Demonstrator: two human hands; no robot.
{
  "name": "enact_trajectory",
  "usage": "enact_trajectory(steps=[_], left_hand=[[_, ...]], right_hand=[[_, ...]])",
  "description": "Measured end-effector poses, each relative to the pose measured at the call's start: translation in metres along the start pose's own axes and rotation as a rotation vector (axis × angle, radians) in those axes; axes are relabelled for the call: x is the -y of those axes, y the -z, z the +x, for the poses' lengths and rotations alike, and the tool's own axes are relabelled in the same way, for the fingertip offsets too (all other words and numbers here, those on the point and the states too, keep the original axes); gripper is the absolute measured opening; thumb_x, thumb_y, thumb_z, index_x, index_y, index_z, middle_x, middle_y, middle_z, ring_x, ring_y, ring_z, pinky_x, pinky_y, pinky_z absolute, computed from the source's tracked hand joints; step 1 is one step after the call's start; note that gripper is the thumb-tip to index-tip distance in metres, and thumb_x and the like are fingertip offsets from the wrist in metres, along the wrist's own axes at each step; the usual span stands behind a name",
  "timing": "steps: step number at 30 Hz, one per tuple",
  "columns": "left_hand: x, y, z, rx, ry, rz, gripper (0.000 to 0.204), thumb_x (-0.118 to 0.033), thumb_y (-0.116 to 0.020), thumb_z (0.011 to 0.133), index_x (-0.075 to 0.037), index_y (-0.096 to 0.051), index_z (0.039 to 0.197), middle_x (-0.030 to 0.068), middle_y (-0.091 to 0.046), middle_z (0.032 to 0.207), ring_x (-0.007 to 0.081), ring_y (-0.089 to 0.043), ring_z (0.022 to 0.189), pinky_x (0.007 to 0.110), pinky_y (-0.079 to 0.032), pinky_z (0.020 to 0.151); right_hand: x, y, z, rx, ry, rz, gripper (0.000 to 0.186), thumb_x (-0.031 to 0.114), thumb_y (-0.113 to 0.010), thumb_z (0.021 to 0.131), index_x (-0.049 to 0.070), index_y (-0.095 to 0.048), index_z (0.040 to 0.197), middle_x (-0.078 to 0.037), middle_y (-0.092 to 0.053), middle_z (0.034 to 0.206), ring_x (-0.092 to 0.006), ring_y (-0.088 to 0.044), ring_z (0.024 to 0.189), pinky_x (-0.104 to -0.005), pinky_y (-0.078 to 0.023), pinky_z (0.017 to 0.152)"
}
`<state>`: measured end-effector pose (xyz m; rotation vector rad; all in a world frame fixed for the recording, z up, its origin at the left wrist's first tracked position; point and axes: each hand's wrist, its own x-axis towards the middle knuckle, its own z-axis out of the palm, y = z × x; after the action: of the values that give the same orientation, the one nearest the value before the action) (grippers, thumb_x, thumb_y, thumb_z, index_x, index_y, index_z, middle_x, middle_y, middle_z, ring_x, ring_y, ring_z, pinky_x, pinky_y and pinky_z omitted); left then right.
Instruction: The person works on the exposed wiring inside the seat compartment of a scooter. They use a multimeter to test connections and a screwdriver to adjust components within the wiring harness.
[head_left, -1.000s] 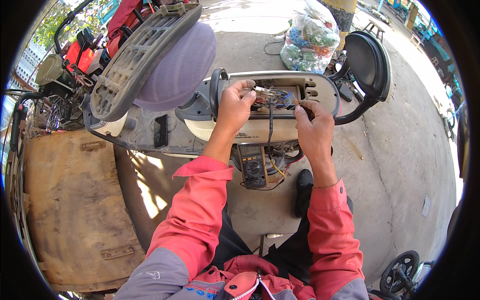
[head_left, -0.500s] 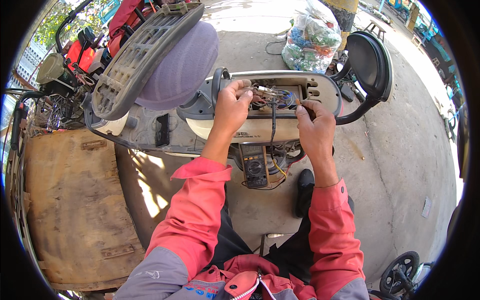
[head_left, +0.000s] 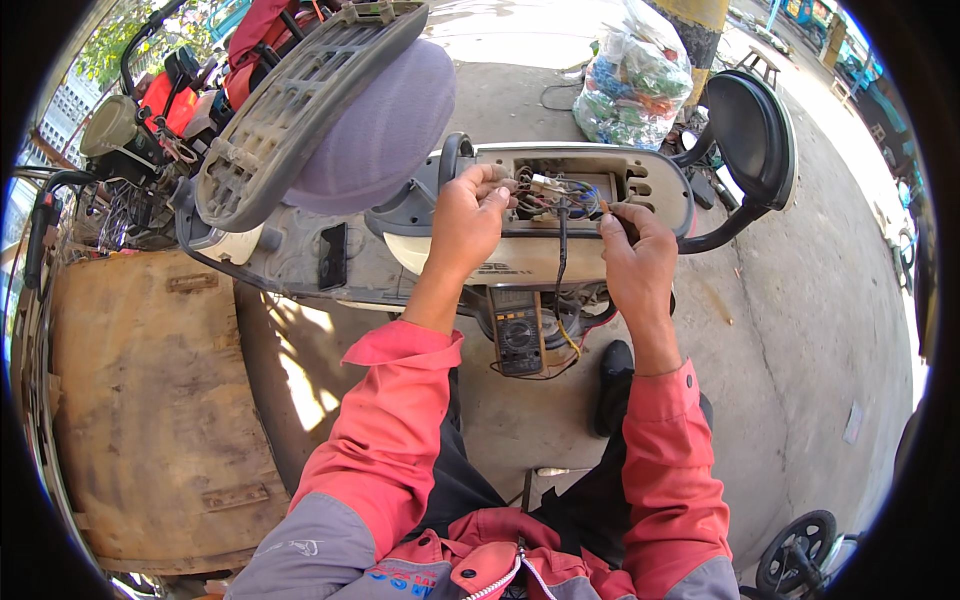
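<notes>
A tangle of wires and connectors (head_left: 548, 192) lies in the open under-seat compartment of a white electric scooter (head_left: 415, 255). At the tangle's left end, my left hand (head_left: 467, 220) is closed, thumb and forefinger pinching a wire whose tip is hard to see. My right hand (head_left: 641, 258) pinches a thin orange-brown wire end (head_left: 604, 207) at the right side. From the tangle a black sheathed cable (head_left: 562, 250) hangs over the scooter's side. Below it, a dark multimeter (head_left: 518, 340) with a round dial leans against the scooter, its leads trailing beside it.
The scooter's seat (head_left: 385, 140) is tipped up at left. A phone (head_left: 333, 255) lies on the footboard. A padded backrest (head_left: 752, 135) rises at right. Behind stands a clear bag of bottles (head_left: 632, 95). A wooden board (head_left: 150, 410) fills the lower left.
The view has shifted slightly, so the scooter sits a little further right in the picture. Both hands keep their pinching grips by the wires, with little visible movement.
</notes>
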<state>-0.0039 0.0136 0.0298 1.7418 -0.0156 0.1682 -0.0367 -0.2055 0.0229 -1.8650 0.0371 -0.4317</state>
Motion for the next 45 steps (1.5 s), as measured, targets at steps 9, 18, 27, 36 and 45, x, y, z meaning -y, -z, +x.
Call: enact_trajectory(steps=[9,18,27,36,45], left_hand=[[-0.003,-0.013,-0.004,-0.059,-0.291,0.311,0.037,0.001,-0.069,0.092,-0.003,-0.069,0.128,0.0123,-0.074,0.115,0.0232,-0.070,0.099,0.036,-0.054,0.089],[0.010,-0.036,0.009,-0.030,-0.464,0.376,0.033,0.003,-0.070,0.085,-0.004,-0.074,0.117,0.0152,-0.073,0.115,0.0366,-0.067,0.110,0.046,-0.052,0.097],[0.007,-0.045,0.009,-0.077,-0.419,0.326,0.026,0.006,-0.070,0.082,-0.004,-0.076,0.105,0.0158,-0.073,0.102,0.0373,-0.069,0.094,0.046,-0.054,0.084],[0.008,-0.042,0.017,-0.191,-0.361,0.314,0.025,0.006,-0.071,0.084,-0.001,-0.076,0.106,0.0167,-0.073,0.098,0.0364,-0.071,0.090,0.044,-0.055,0.080],[0.014,-0.047,0.010,-0.118,-0.336,0.193,0.035,0.006,-0.070,0.089,0.003,-0.071,0.124,0.0114,-0.074,0.110,0.0160,-0.069,0.083,0.031,-0.056,0.077]], right_hand=[[0.020,-0.009,-0.012,0.096,-0.011,0.067,0.032,0.021,-0.080,0.093,-0.009,-0.071,0.102,-0.007,-0.067,0.075,-0.0102,-0.058,0.070,-0.0300,-0.050,0.064],[0.006,-0.024,-0.016,0.160,-0.024,0.096,0.025,0.015,-0.079,0.089,-0.007,-0.068,0.096,-0.005,-0.064,0.071,-0.0098,-0.054,0.066,-0.0309,-0.047,0.061],[0.004,-0.015,-0.011,0.246,-0.132,0.253,0.016,0.009,-0.072,0.093,-0.006,-0.070,0.089,-0.001,-0.063,0.071,-0.0074,-0.049,0.063,-0.0280,-0.041,0.056],[0.025,0.008,-0.018,0.432,-0.550,0.674,0.011,0.009,-0.067,0.098,-0.001,-0.069,0.101,-0.004,-0.067,0.083,-0.0018,-0.043,0.055,-0.0185,-0.032,0.046],[0.021,0.007,-0.016,0.261,-0.317,0.561,0.014,0.008,-0.070,0.097,-0.002,-0.066,0.106,-0.001,-0.067,0.083,-0.0037,-0.051,0.062,-0.0203,-0.039,0.051]])
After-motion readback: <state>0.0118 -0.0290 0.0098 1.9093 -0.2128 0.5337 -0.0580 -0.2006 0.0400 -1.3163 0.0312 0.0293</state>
